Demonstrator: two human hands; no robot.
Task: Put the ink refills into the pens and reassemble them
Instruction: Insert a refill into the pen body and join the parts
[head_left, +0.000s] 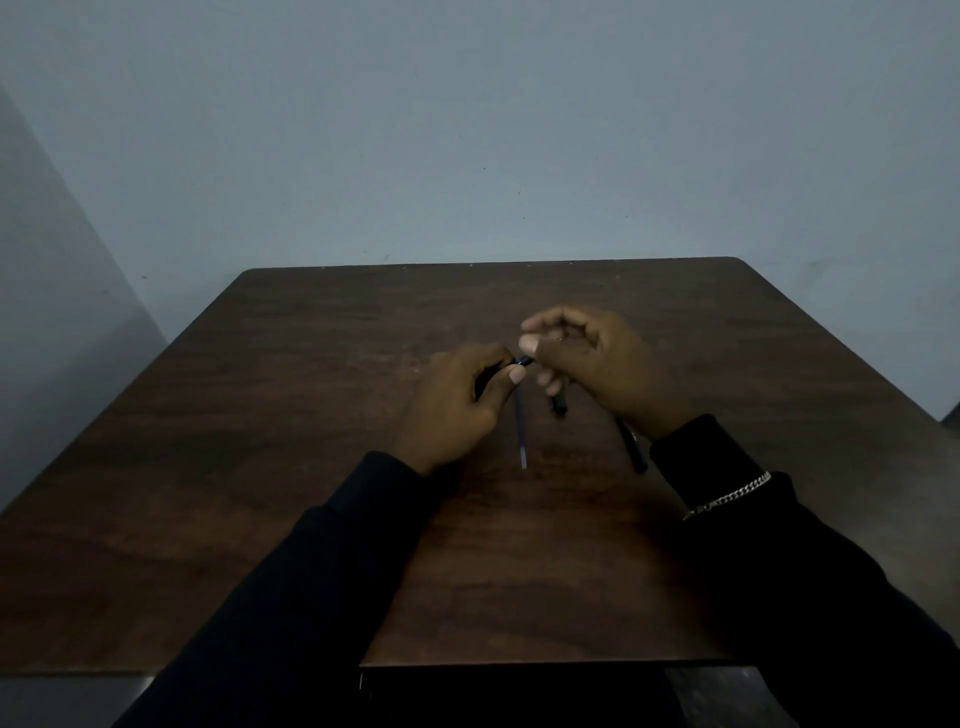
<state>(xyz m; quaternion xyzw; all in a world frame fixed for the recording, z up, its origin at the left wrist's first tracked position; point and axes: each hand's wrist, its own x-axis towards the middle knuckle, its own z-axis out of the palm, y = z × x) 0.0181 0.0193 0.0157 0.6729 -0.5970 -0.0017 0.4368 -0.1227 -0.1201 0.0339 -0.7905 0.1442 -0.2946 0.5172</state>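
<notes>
While both forearms reach forward over the table (260, 467), the hands meet above its middle. Black sleeves cover both arms to the wrist.

On the left, the left hand (457, 410) lies knuckles up, fingers curled closed around a dark pen barrel (485, 382); its blue tip pokes out past the thumb toward the other hand.

Just right of that thumb, a thin blue refill (521, 431) lies on the wood, running toward the viewer, apart from both hands.

Further right, the right hand (592, 364) is raised a little higher, palm turned leftward, fingers loosely bent. Its thumb and forefinger pinch at the barrel's tip; what they grip there is too small and dim to make out. A short black pen piece (558, 404) sticks down below its lower fingers; I cannot tell whether it is held or lying on the table.

Beside that wrist a black pen (635, 449) lies on the wood, partly hidden by the hand. A silver chain (727, 499) crosses the right sleeve.
</notes>
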